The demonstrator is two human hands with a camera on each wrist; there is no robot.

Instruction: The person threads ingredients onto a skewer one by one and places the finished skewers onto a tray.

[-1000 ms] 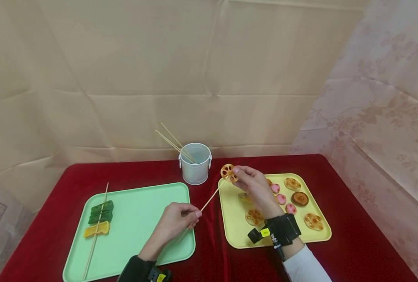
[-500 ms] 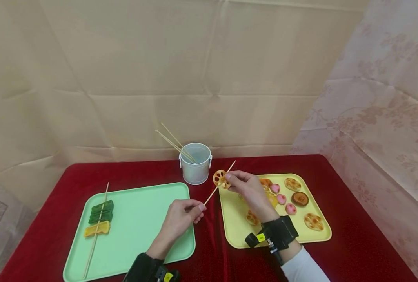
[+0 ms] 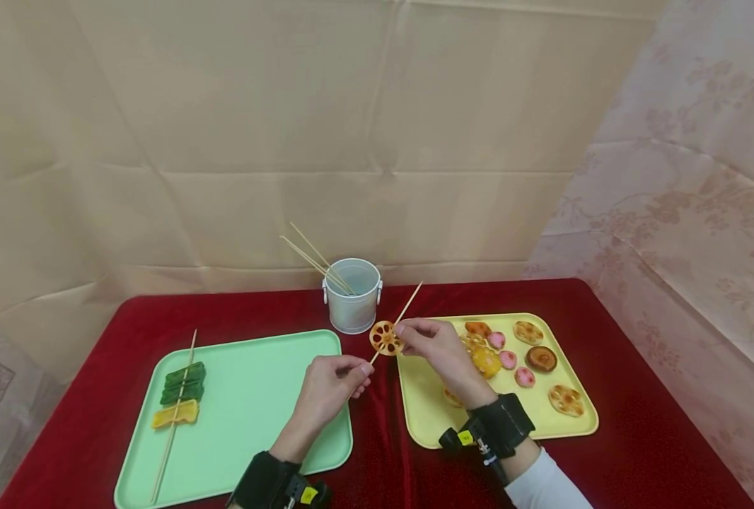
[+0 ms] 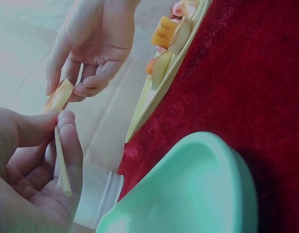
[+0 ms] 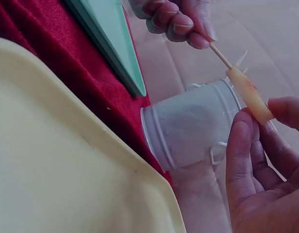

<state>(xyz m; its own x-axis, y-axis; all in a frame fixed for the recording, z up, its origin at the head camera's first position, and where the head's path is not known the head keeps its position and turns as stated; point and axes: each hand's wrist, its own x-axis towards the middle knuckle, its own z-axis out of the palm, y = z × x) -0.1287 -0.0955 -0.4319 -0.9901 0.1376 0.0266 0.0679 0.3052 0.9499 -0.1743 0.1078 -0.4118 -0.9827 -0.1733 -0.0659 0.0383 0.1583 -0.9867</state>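
Observation:
My left hand (image 3: 331,387) pinches a thin wooden skewer (image 3: 409,302) between thumb and forefinger. The skewer slants up to the right, and its tail end sticks out across the left palm in the left wrist view. A lotus root slice (image 3: 385,338), round with holes, is threaded on it just beyond the left fingertips. With thumb and fingers my right hand (image 3: 437,353) pinches the right edge of that slice. Seen edge-on in the right wrist view, the lotus root slice (image 5: 250,95) is pale and thick. Both hands are held above the gap between the two trays.
On the left, a green tray (image 3: 256,424) bears a skewer with green pieces (image 3: 182,383) and a yellow piece (image 3: 175,414). The yellow tray (image 3: 424,424) at right holds lotus slices, pink balls and a mushroom (image 3: 541,358). Behind stands a white bucket (image 3: 353,311) with several skewers.
The lotus root slice has gone from the skewer's tip down along it towards my left fingers, with my right hand moving left and down. The skewer's point now shows beyond the slice.

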